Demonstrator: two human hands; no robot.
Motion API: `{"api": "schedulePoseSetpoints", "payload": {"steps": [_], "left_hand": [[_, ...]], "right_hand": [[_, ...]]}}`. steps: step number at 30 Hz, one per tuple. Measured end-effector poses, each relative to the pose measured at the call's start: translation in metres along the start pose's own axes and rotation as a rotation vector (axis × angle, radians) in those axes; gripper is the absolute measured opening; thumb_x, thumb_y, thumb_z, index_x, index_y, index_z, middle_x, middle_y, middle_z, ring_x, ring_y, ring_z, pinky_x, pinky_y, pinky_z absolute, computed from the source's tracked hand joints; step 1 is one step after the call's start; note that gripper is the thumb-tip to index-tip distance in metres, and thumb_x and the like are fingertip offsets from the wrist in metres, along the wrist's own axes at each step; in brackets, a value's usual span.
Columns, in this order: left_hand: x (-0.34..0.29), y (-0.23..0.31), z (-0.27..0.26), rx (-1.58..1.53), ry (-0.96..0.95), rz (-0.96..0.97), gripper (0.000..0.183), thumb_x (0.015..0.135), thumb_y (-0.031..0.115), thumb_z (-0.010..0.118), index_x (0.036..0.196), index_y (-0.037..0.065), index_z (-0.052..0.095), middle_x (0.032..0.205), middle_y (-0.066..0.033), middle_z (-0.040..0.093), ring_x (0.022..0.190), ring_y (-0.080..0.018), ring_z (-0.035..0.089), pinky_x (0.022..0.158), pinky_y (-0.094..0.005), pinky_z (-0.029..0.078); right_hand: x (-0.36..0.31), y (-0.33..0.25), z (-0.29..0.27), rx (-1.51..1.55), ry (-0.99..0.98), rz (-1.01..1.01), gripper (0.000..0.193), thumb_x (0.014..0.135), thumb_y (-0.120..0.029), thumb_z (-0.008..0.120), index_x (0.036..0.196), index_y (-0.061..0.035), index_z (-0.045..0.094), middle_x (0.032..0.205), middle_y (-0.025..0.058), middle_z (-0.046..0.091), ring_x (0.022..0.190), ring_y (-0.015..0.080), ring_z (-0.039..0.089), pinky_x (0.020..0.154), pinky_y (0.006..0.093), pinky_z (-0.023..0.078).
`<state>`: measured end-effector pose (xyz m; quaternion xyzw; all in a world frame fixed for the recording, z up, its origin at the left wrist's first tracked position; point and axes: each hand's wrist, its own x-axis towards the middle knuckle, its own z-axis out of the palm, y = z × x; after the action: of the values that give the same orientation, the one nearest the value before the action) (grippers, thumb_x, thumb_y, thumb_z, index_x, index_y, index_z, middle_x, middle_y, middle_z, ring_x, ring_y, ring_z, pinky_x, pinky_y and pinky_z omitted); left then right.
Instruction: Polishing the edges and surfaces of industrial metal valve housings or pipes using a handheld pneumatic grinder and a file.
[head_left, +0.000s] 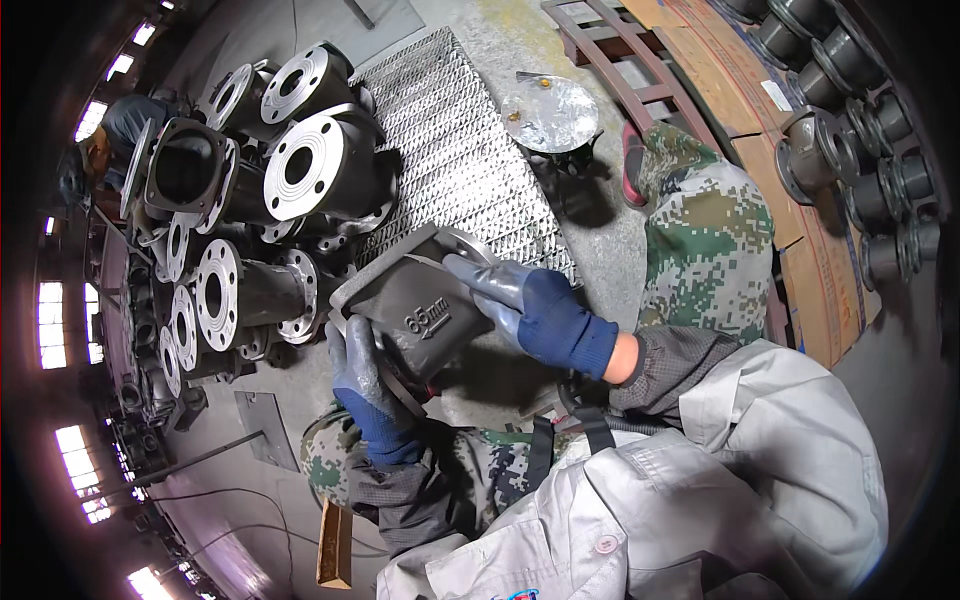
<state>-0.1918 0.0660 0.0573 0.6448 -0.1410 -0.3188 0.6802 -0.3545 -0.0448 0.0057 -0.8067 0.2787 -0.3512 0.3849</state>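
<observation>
Between my two hands is a dark grey cast-metal valve body (418, 305) with raised markings on its side. It is tilted above my lap, with a square flange at its upper left. My left hand (368, 385), in a blue glove with a grey coated palm, grips its lower left side. On the right, my right hand (545, 312), gloved the same way, has its fingers closed over the casting's upper right edge by a round flange. Parts of the fingers on both hands are hidden by the casting.
Several flanged valve bodies (300, 165) are stacked at the left. Beyond the casting lies a metal mesh panel (450, 130), with a round stool (550, 112) beside it. More dark castings (815, 150) stand on cardboard (740, 85) at the right. A wooden block (335, 545) is at lower left.
</observation>
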Motion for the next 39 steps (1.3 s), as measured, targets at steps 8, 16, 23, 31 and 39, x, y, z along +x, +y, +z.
{"api": "schedulePoseSetpoints", "payload": {"steps": [8,16,23,31,39], "left_hand": [[0.006,-0.012,-0.002,0.111,0.031,0.157,0.021,0.099,0.029,0.053,0.104,0.009,0.057,0.086,0.0003,0.052,0.078,-0.0078,0.053,0.07,-0.0228,0.044],[0.002,-0.004,-0.002,0.192,-0.034,0.112,0.049,0.101,0.029,0.05,0.133,-0.008,0.043,0.099,-0.0075,0.054,0.073,-0.0071,0.054,0.062,-0.0221,0.049],[0.011,-0.015,-0.025,0.259,-0.171,0.182,0.041,0.102,0.021,0.048,0.136,-0.002,0.044,0.126,-0.0136,0.049,0.089,-0.0127,0.057,0.074,-0.0251,0.052],[0.012,-0.019,-0.032,0.803,-0.207,0.63,0.037,0.097,0.005,0.049,0.134,0.001,0.048,0.116,-0.0232,0.055,0.072,-0.0204,0.058,0.063,-0.0287,0.053],[0.015,-0.022,-0.04,0.985,-0.252,0.894,0.041,0.096,0.01,0.052,0.136,0.001,0.046,0.125,-0.0222,0.051,0.089,-0.024,0.063,0.074,-0.0325,0.055]], "right_hand": [[0.006,-0.007,0.002,0.032,0.056,0.11,0.029,0.085,-0.022,0.064,0.111,-0.0088,0.067,0.093,0.0212,0.066,0.081,0.0397,0.064,0.07,0.0435,0.051],[0.007,0.005,0.011,0.049,0.032,0.183,0.024,0.087,-0.017,0.064,0.107,-0.0063,0.07,0.096,0.0201,0.067,0.086,0.0375,0.066,0.072,0.0413,0.053],[0.004,0.011,0.014,-0.352,-0.126,-0.053,0.053,0.081,-0.009,0.06,0.13,-0.0289,0.059,0.106,0.0105,0.062,0.079,0.0311,0.063,0.064,0.041,0.053],[0.01,-0.005,0.007,-0.084,0.037,0.068,0.047,0.081,-0.013,0.063,0.128,-0.0152,0.06,0.093,0.0184,0.066,0.078,0.0369,0.064,0.067,0.0426,0.054],[0.012,-0.017,-0.001,-0.024,-0.029,0.214,0.044,0.083,-0.013,0.063,0.127,-0.0133,0.062,0.093,0.0184,0.068,0.079,0.0364,0.066,0.072,0.0422,0.055]]}}
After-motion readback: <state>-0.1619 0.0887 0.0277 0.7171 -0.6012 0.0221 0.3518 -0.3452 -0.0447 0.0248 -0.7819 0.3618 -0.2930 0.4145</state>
